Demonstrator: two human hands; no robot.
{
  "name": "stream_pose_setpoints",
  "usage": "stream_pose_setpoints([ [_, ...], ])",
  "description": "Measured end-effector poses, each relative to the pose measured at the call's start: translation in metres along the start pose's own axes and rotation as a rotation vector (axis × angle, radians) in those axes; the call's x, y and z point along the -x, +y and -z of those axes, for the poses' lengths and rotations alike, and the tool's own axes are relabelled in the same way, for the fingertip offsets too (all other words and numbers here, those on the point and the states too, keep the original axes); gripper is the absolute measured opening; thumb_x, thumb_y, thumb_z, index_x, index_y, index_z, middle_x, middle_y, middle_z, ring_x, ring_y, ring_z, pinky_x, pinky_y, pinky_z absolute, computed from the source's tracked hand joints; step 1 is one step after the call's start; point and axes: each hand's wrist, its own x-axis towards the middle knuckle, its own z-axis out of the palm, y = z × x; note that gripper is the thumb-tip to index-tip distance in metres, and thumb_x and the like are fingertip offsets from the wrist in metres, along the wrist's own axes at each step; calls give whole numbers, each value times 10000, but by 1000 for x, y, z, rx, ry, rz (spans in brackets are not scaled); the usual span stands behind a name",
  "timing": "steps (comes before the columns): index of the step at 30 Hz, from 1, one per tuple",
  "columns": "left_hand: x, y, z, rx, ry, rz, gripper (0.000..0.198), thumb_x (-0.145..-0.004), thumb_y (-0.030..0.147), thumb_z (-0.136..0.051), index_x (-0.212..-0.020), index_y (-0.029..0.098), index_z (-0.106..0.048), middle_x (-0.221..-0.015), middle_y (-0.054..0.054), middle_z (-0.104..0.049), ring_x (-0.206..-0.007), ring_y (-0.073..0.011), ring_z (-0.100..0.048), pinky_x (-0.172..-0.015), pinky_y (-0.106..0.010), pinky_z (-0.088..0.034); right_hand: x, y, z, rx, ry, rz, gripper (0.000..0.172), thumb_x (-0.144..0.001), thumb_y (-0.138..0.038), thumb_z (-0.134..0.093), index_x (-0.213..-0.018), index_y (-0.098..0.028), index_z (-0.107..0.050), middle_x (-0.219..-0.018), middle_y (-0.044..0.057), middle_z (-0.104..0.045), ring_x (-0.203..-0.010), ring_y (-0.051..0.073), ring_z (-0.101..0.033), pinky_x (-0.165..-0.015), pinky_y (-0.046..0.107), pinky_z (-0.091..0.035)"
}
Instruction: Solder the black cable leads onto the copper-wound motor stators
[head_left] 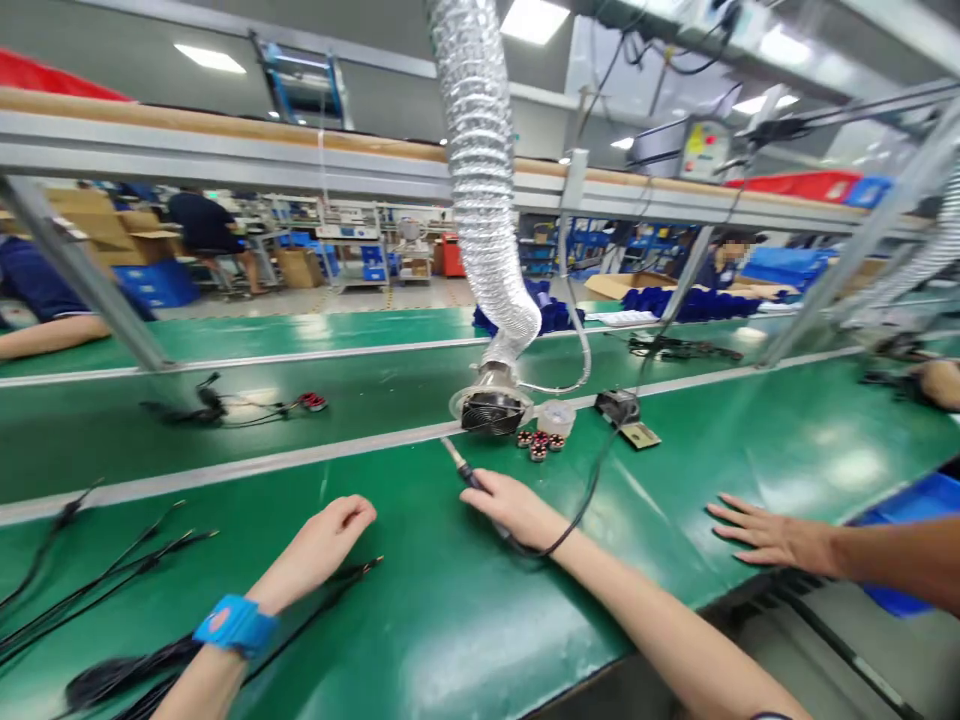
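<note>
My right hand [517, 508] is wrapped around the handle of a soldering iron [466, 472], its tip pointing up and left toward the fume fan. The iron's black cord [592, 490] runs back over my wrist and upward. My left hand [334, 535], with a blue wrist strap [236, 625], is closed above the bench; what its fingers hold, if anything, is hidden. Beneath it lies a black cable [330, 590] with a bare end. Several small round red-and-black parts [538, 444] sit in front of the fan, beside a whitish roll [556, 418].
A fume fan [491, 410] hangs from a silver duct [484, 180]. Right of it is a soldering stand [619, 406]. More black cables [112, 575] lie at left. Another person's hand [776, 535] rests on the green bench [465, 640] at right, near a blue bin [915, 510].
</note>
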Motion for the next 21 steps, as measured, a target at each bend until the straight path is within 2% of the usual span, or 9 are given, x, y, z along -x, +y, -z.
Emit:
stream_pose_setpoints([
  [3,-14,1,-2,51,-88,-33,508,-827,617,-286,-718,212,-574,-756,-16,-613,-726,-194,-551,-690,-269,-444,-2,-16,-13,30,-8,140,192,-1003,-335,-420,-1092,-226,-550,-922,-5,-532,-746,111,-457,-644,201,-349],
  [5,-20,4,-4,34,-96,-44,529,-833,643,-266,-719,218,-560,-709,-3,-580,-684,-189,-523,-658,-263,-429,-6,-21,-21,135,12,264,214,-966,-267,-464,-1167,-252,-535,-989,11,-521,-799,127,-455,-704,218,-362],
  [7,-25,7,-7,15,-74,-49,538,-822,654,-249,-721,220,-552,-696,-1,-570,-674,-190,-519,-652,-263,-425,-10,-21,-29,207,85,295,273,-917,-242,-517,-1190,-238,-528,-1025,41,-512,-887,157,-472,-802,260,-386],
  [10,-33,12,-13,-5,-28,-37,558,-790,673,-241,-724,220,-559,-670,-10,-570,-653,-198,-529,-632,-268,-431,-14,-17,-43,190,198,183,411,-832,-340,-657,-1195,-211,-513,-1093,76,-501,-995,204,-492,-879,313,-414],
  [12,-37,17,-21,-13,-26,-38,561,-765,700,-279,-708,218,-560,-662,-14,-578,-650,-201,-539,-620,-266,-434,-15,-14,-51,129,220,72,522,-773,-405,-727,-1204,-218,-500,-1112,75,-495,-963,208,-521,-839,306,-450],
  [14,-41,24,-31,-11,-40,-58,559,-735,731,-335,-691,219,-557,-667,-13,-594,-662,-202,-554,-620,-261,-439,-15,-12,-59,63,207,-9,577,-747,-421,-752,-1224,-238,-484,-1127,67,-482,-882,186,-548,-767,281,-476],
  [17,-46,33,-52,8,-61,-78,560,-697,751,-392,-764,236,-600,-669,-4,-627,-662,-206,-594,-622,-257,-462,-16,-10,-66,-23,161,-52,639,-727,-429,-771,-1260,-269,-456,-1153,55,-449,-790,148,-564,-702,252,-498],
  [19,-50,32,-65,5,-64,-76,542,-686,726,-417,-812,242,-625,-680,-4,-658,-649,-208,-624,-607,-252,-479,-18,-9,-69,-52,133,-43,667,-721,-422,-774,-1280,-279,-440,-1157,48,-437,-764,132,-570,-706,246,-515],
  [21,-55,21,-77,-28,8,-85,496,-699,683,-427,-790,243,-637,-704,-9,-690,-637,-204,-648,-573,-233,-486,-21,-8,-71,-61,112,-31,693,-726,-437,-767,-1307,-285,-423,-1163,44,-431,-754,123,-576,-732,247,-533],
])
